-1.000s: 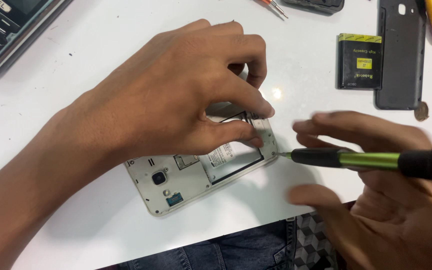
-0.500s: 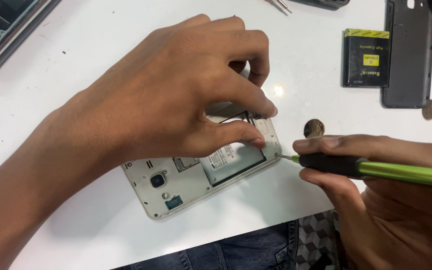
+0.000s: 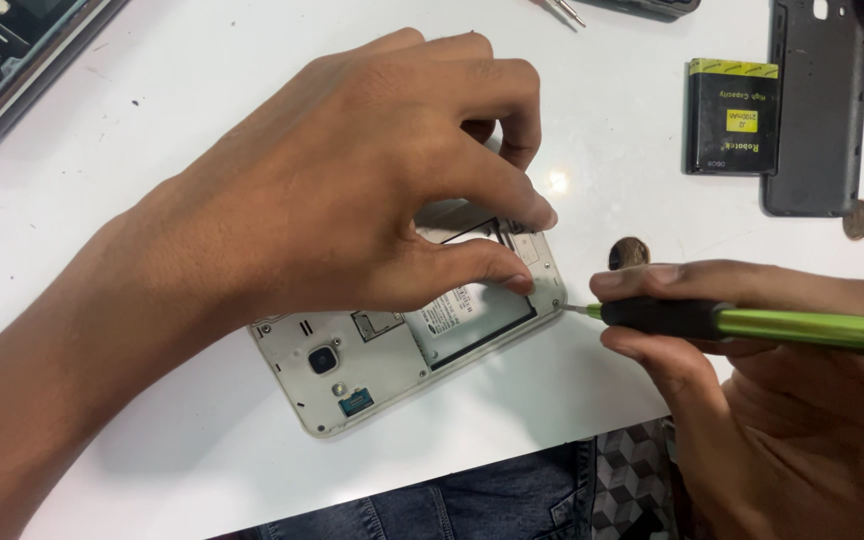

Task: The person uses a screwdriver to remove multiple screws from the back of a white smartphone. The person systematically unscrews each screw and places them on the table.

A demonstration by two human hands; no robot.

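White phone [image 3: 352, 375] lies flat, back side up, rear cover off, on the white table near its front edge, angled so the camera end points toward the lower left; camera lens, small chips and the open battery bay with a label inside are exposed. Screwdriver [image 3: 752, 322] with black grip collar, green metallic shaft and black rear end lies nearly level, its thin tip touching the phone's right corner.

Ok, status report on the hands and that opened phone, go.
Left hand pins opened phone to table. Right hand grips green screwdriver, tip at phone's corner. Battery, back cover lie apart.
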